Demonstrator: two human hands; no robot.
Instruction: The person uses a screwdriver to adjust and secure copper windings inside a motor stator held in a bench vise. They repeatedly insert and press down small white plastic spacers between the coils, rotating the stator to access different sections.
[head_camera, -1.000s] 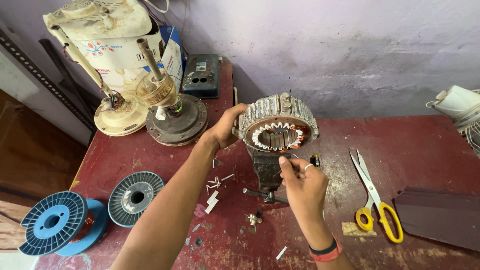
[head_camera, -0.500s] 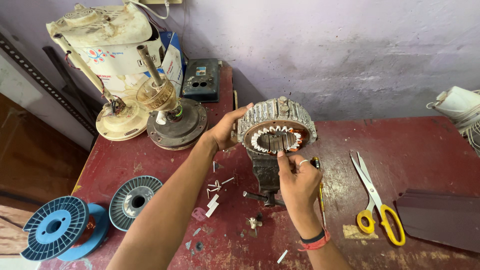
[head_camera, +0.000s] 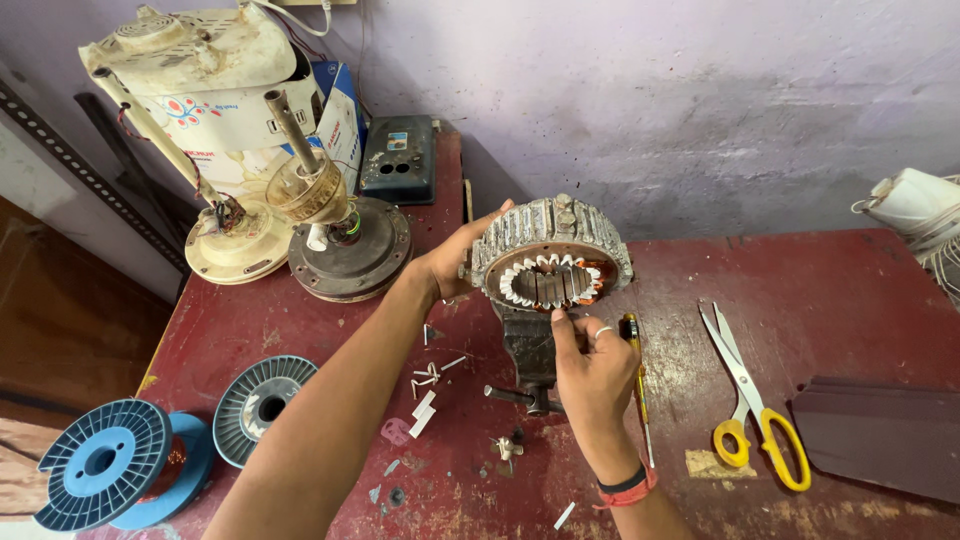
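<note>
You are steadying the ribbed round metal stator (head_camera: 552, 262), clamped near the red table's (head_camera: 860, 290) far edge, with your left hand (head_camera: 455, 262) while your right hand's (head_camera: 590, 370) pinched fingertips (head_camera: 556, 320), lower than before, are reaching its bottom slots.

The light is soft, even daylight with no hard beam, bright enough to show detail everywhere. Shadows are faint: a weak one lies on the tabletop (head_camera: 820, 290) just below the right hand's fingers (head_camera: 562, 335), and another under the forearm beneath the left hand's fingers (head_camera: 487, 222). Dull glare shows on the scissors (head_camera: 745, 385) to the right of the fingers and on the metal stator (head_camera: 552, 235) they touch. Far left of the fingers the corner falls dim. Focus is sharp at the centre; straight lines bow toward the edges, wide-angle style, and the near forearms look slightly soft.
</note>
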